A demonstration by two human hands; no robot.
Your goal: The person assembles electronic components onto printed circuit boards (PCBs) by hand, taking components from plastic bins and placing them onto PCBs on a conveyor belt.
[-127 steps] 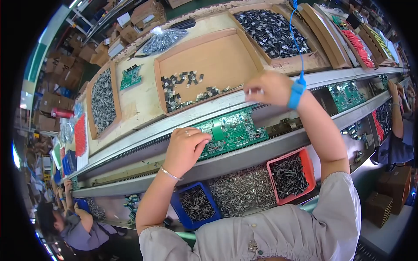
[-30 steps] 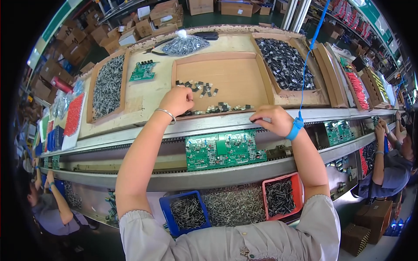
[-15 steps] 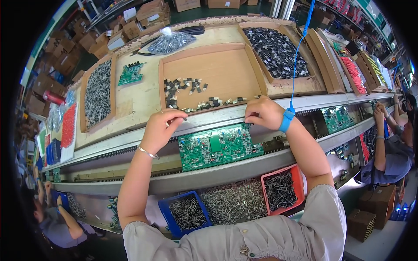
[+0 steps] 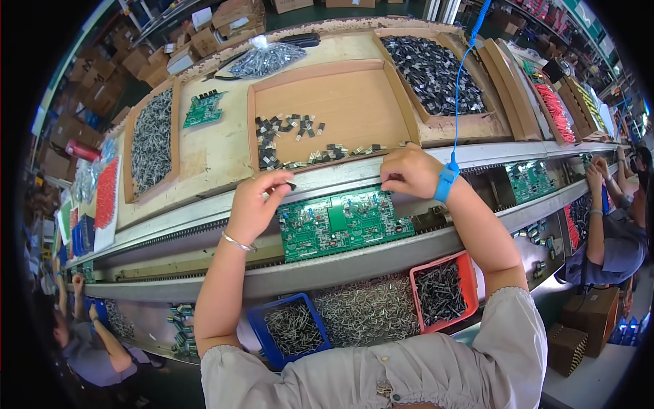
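We've got the left hand (image 4: pixel 253 204) pinching a small dark component (image 4: pixel 291 185) just above the green circuit board (image 4: pixel 344 223) on the conveyor rail. The right hand (image 4: pixel 407 170) is curled shut at the board's top edge (contents hidden). Board looks partly populated, with more parts waiting in the cardboard tray (image 4: pixel 354 102).

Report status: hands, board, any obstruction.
Left hand pinching a small dark component above the green circuit board. Right hand closed at the board's top edge, contents hidden. Board on the conveyor rail, nothing across it.
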